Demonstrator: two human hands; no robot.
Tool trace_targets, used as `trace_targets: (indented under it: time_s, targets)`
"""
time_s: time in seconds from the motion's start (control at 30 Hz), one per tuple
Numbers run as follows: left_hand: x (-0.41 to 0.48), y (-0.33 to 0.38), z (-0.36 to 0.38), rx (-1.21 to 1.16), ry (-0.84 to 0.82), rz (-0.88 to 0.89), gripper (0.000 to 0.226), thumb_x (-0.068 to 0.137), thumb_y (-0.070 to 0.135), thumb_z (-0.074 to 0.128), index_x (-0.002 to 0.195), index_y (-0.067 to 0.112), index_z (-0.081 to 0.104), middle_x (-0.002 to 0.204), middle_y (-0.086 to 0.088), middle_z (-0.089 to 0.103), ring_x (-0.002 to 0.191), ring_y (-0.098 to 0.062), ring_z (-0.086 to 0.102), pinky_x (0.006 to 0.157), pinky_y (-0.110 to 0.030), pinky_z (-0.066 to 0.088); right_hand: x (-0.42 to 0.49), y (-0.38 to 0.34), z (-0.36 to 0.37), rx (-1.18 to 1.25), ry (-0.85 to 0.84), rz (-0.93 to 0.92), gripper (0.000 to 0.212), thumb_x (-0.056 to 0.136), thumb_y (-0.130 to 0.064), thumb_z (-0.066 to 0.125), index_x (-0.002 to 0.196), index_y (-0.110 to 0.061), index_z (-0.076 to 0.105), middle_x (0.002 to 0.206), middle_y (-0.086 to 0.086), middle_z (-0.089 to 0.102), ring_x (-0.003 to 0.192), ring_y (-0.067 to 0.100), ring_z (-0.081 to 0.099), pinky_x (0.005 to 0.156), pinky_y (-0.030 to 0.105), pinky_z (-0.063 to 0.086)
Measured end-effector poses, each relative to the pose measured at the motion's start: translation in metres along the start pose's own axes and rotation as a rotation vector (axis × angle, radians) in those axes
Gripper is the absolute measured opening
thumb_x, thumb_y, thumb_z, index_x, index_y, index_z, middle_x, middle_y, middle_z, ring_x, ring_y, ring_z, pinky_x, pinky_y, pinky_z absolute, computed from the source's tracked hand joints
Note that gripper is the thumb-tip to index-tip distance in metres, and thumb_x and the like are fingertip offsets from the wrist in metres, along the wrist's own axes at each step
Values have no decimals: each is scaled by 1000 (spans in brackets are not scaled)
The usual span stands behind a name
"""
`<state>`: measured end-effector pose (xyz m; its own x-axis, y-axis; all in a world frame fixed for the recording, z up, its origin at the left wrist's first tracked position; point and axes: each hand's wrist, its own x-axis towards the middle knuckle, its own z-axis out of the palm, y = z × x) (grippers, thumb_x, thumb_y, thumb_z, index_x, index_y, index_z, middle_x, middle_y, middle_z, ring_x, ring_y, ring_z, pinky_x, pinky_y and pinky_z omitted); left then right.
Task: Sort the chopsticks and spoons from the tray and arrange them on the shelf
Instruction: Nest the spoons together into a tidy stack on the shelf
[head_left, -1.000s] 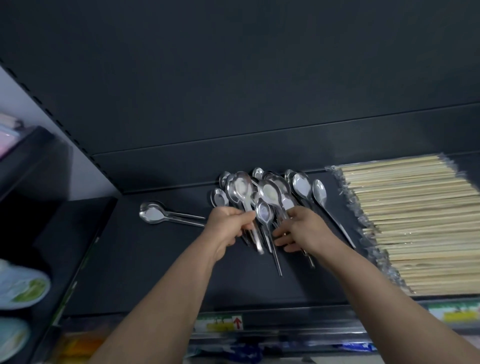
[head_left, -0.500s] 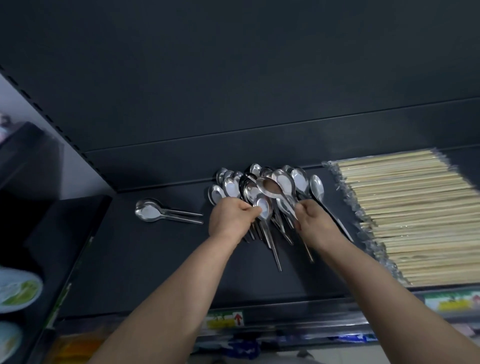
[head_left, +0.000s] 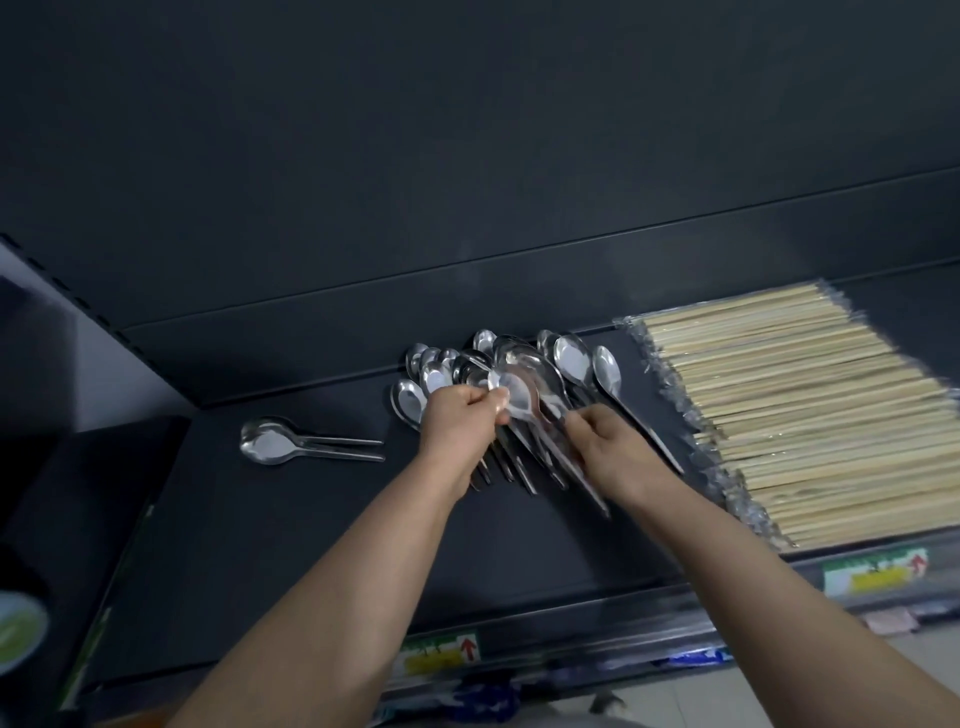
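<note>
A heap of several steel spoons (head_left: 571, 361) lies on the dark shelf (head_left: 291, 530), bowls toward the back wall. My left hand (head_left: 457, 421) grips a bunch of spoons by their necks, its fingers curled round them. My right hand (head_left: 608, 447) pinches the handle of one raised spoon (head_left: 519, 395) whose bowl lies against my left fingers. Two stacked spoons (head_left: 270, 447) lie apart to the left, handles pointing right. Wrapped bamboo chopsticks (head_left: 779, 405) lie in a wide row at the right.
The shelf's front rail carries price labels (head_left: 441, 657) with red arrows. A dark side shelf (head_left: 78, 467) with a round green-and-white item (head_left: 15, 639) sits at the left. The black back panel rises behind the spoons.
My right hand has lifted one spoon out of the heap and brought its bowl toward my left hand. My left hand has closed tighter on the bunch and shifted slightly.
</note>
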<state>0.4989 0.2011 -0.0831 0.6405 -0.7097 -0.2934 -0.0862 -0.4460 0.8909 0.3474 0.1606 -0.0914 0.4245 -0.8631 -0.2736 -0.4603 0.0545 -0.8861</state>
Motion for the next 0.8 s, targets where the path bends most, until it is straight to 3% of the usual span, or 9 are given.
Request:
trace_targets:
  time_s: [0.07,0.2,0.3,0.37,0.43,0.53,0.63,0.8]
  targets:
    - [0,2,-3,-36,38,10,26,92,24,61,68,17,62,71,3,67,62,-11,51,59,-25,39,-2,-4,9,30,-88,-17,22,98,-41,46,97,-20,52,72,-4,63,65,10,53,60,25,38]
    - [3,-7,-18,-67,104,27,20,89,27,66,72,18,61,71,3,67,62,-13,56,57,-25,41,0,-10,23,4,-150,-93,11,98,-32,49,97,-21,51,72,-5,59,64,7,52,62,23,38]
    - [1,-15,-42,-82,204,33,25,83,31,74,92,18,55,89,-3,68,71,-15,63,52,-25,47,2,-16,37,-46,-197,-133,11,99,-33,46,100,-23,52,73,-7,56,69,11,53,70,30,43]
    - [-1,-20,-62,-143,176,6,25,88,25,70,102,18,50,92,-5,68,69,-11,62,49,-23,49,1,-22,49,-98,-237,-167,14,99,-34,45,102,-22,51,74,-8,55,75,15,53,77,36,45]
    - [-5,-25,-80,-146,103,12,5,95,16,60,99,17,58,95,-6,69,71,-9,61,51,-21,51,1,-30,63,-228,-267,-210,14,100,-34,44,101,-21,48,80,-5,57,80,18,54,82,37,45]
    - [-8,-34,-101,-100,90,59,16,97,9,53,100,12,68,102,-7,71,77,-8,61,58,-19,52,0,-44,84,-533,-326,-268,18,99,-38,40,99,-21,45,91,1,60,90,23,59,82,37,47]
    - [-11,-41,-123,-97,166,84,16,95,8,55,89,19,66,92,-6,70,73,-8,61,63,-23,55,-4,-55,107,-723,-362,-290,22,99,-36,40,107,-17,48,103,7,64,101,29,59,81,36,45]
    - [-12,-62,-167,-41,350,25,22,91,5,51,76,18,61,81,-5,66,67,-9,61,54,-18,53,-7,-71,140,-823,-206,-426,26,98,-30,44,121,-25,54,115,4,63,108,28,58,82,35,46]
